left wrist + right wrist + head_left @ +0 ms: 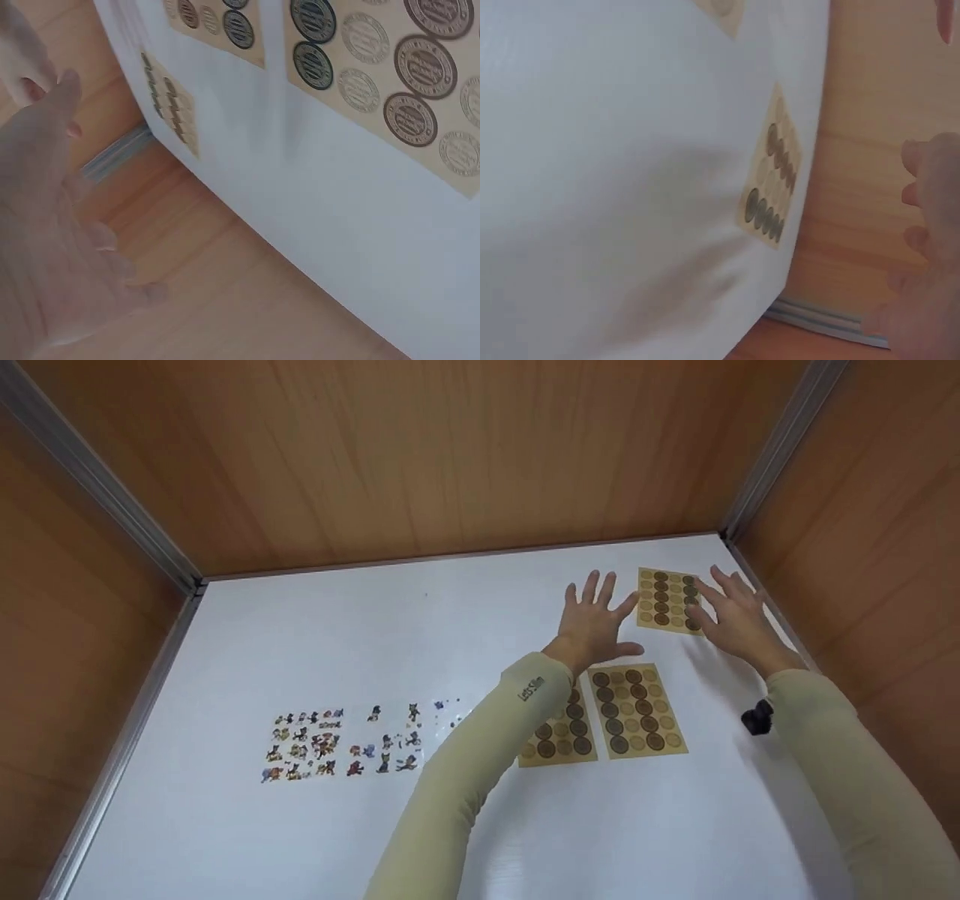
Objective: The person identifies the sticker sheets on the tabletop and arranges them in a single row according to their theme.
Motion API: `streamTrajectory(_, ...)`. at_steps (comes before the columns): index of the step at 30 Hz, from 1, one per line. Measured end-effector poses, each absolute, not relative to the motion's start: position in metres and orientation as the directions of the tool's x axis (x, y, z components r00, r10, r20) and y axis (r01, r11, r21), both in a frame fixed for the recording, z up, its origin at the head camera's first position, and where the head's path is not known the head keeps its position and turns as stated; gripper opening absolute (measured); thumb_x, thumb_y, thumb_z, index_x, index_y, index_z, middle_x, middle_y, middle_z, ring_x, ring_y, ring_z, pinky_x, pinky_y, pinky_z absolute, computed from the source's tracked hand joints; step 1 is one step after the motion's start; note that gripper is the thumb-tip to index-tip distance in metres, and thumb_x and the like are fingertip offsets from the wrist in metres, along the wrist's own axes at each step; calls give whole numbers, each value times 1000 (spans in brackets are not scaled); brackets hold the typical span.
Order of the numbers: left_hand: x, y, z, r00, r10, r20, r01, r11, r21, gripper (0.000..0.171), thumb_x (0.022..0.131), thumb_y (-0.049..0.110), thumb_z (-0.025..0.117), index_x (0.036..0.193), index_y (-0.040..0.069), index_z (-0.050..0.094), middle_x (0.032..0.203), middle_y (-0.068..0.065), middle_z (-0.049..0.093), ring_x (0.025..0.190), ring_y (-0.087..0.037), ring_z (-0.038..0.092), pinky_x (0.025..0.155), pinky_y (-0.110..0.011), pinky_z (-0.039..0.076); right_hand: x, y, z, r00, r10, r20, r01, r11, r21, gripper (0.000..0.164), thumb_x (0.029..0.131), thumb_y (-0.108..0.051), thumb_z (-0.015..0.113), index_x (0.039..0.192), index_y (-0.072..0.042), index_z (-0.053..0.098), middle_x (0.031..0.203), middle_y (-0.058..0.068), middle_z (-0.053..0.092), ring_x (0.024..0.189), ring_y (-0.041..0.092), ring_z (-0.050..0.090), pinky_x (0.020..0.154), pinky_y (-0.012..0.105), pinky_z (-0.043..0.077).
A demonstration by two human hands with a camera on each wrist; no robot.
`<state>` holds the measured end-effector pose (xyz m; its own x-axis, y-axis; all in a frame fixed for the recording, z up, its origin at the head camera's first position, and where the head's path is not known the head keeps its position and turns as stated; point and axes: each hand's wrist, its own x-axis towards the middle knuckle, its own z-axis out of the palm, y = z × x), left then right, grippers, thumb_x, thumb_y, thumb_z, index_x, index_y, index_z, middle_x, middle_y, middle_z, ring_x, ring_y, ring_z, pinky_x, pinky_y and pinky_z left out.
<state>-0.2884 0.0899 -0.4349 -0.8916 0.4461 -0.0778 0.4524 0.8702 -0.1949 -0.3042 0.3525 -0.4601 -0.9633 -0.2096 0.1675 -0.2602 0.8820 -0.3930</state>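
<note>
In the head view my left hand [594, 626] is held with fingers spread, just left of a tan sheet of round stickers [667, 600] at the back right. My right hand [739, 619] hovers over that sheet's right edge, fingers spread and slightly bent, with nothing in them. Both wrist views show the left hand [67, 232] and the right hand [930, 232] raised over the table. Below the left hand lie two more tan sticker sheets, a right one [637, 710] and a left one [559, 739] partly hidden by the left sleeve.
Clear sheets of small cartoon stickers [304, 746] lie on the white table [315, 637] at the left. Wooden panels [450, 457] wall the back and sides, with metal strips [772, 450] at the corners. A black object [757, 718] shows beside the right sleeve.
</note>
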Motion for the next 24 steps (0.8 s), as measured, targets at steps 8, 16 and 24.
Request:
streamTrajectory(8, -315, 103, -463, -928, 321, -188, 348, 928, -134, 86, 94, 79, 30, 163, 39, -1, 171, -3, -2, 156, -26, -1, 125, -48, 10, -325, 365, -476, -995, -97, 10, -92, 902, -422, 67, 108, -37, 46, 155, 7, 28, 161, 34, 15, 146, 55, 13, 117, 70, 10)
streamTrajectory(16, -322, 118, -475, -940, 267, -212, 271, 962, 8, 80, 99, 69, 40, 164, 35, 8, 171, -2, 8, 156, -26, 8, 124, -44, 15, -310, 371, -499, -995, 8, -103, 59, 863, -502, 72, 108, -42, 40, 157, 8, 19, 161, 34, 10, 147, 54, 7, 113, 74, 2)
streamTrajectory(24, -323, 139, -480, -949, 219, -227, 189, 971, 146, 72, 100, 64, 43, 163, 39, 17, 170, 2, 13, 155, -21, 11, 124, -40, 16, -309, 366, -513, -995, 26, -97, 80, 791, -606, 76, 107, -46, 39, 157, 9, 19, 162, 34, 7, 148, 54, 0, 115, 72, 0)
